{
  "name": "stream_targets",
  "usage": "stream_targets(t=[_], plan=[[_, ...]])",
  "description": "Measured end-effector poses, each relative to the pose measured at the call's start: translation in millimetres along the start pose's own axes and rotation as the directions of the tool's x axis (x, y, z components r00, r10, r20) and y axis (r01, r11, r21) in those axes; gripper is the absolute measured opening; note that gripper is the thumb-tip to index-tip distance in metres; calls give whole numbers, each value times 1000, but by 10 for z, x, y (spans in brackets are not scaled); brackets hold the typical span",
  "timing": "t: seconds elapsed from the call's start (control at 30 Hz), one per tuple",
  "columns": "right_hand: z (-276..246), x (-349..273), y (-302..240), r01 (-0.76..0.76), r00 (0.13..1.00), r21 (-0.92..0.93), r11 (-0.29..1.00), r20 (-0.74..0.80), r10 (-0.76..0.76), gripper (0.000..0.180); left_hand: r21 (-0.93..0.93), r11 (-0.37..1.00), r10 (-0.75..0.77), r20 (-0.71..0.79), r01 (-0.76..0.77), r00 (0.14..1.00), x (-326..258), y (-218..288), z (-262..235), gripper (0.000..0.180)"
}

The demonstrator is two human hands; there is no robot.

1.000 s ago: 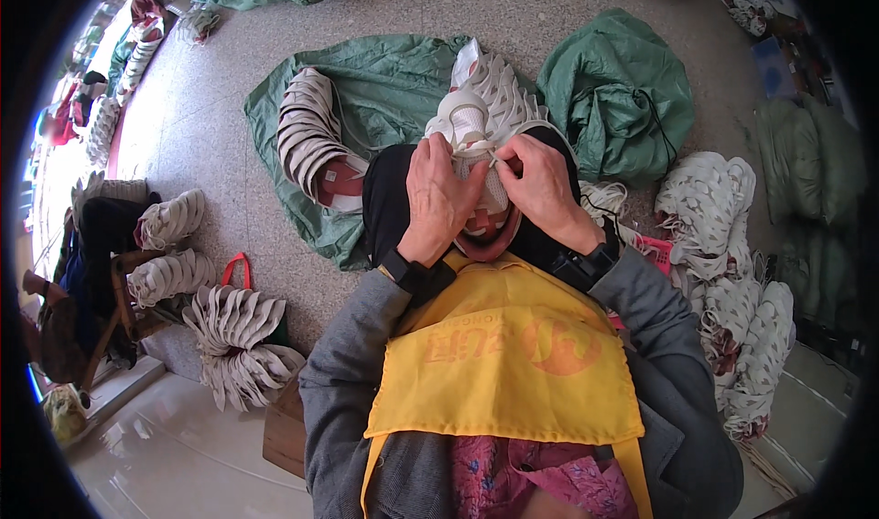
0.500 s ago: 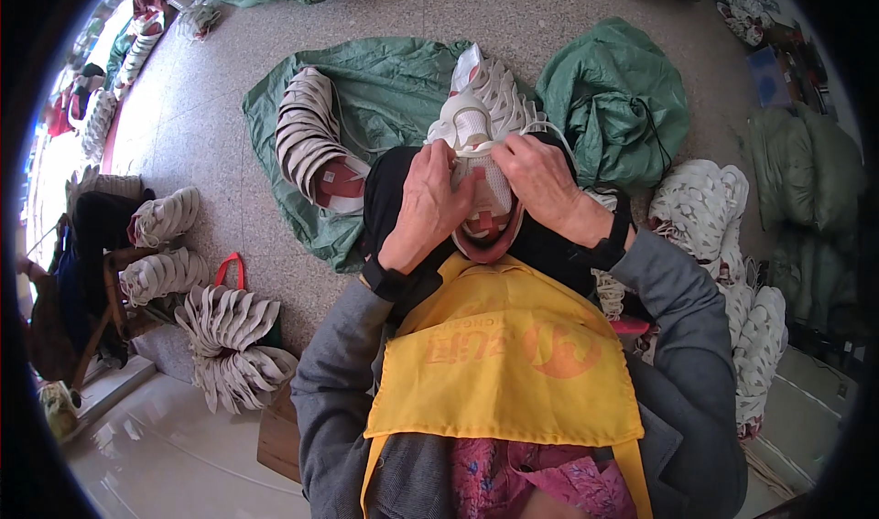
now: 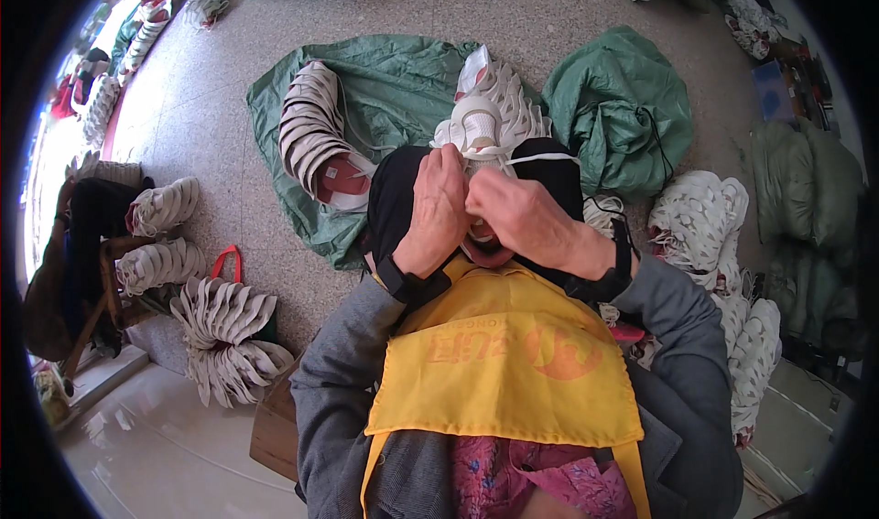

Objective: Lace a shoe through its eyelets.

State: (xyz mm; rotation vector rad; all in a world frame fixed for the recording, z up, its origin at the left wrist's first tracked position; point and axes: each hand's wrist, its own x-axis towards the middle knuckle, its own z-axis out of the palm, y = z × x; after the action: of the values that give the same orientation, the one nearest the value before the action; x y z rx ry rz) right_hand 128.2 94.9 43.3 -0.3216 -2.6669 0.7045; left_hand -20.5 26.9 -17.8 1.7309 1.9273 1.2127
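Observation:
A white shoe upper (image 3: 476, 157) with a reddish lining lies across my lap, its toe pointing away from me. My left hand (image 3: 435, 212) grips the left side of its lace opening, fingers bunched together. Close beside it, my right hand (image 3: 531, 221) is closed, its thumb and forefinger pinched over the middle of the upper. A white shoelace (image 3: 542, 158) runs from the upper out to the right over my dark trouser leg. Both hands hide much of the upper and whatever is between the right fingertips. Beyond it lies a row of nested white uppers (image 3: 513, 93).
Another curved stack of uppers (image 3: 311, 121) lies on a green sheet (image 3: 385, 70) at left. A bunched green sack (image 3: 623, 107) sits at right. More stacked uppers (image 3: 700, 217) line my right side; others (image 3: 229, 336) are at left near a wooden stool (image 3: 275, 427).
My right hand has moved left and closed up, coming next to my left hand. The lace now stretches out to the right. Both hands cover more of the upper.

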Motion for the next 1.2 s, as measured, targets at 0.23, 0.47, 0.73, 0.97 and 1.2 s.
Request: stream_targets(t=[0.23, 0.47, 0.73, 0.97, 1.2], plan=[[181, 141, 250, -287, 948, 62, 956, -126, 292, 10, 115, 993, -21, -27, 24, 999, 20, 43, -113, 27], [364, 182, 325, -366, 930, -141, 920, -79, 359, 11, 137, 991, 15, -22, -12, 1000, -5, 38, -81, 19], [388, 166, 282, -368, 925, -77, 927, -130, 357, 11, 80, 997, -12, -42, 15, 999, -7, 9, -30, 16], [413, 163, 310, -366, 924, -77, 927, -147, 352, 11, 21, 1000, -2, -75, 3, 997, -3, -56, 8, 17], [190, 204, 306, -290, 939, 60, 955, -174, 296, 8, 37, 999, -20, -59, 22, 998, 50, 19, -38, 26]])
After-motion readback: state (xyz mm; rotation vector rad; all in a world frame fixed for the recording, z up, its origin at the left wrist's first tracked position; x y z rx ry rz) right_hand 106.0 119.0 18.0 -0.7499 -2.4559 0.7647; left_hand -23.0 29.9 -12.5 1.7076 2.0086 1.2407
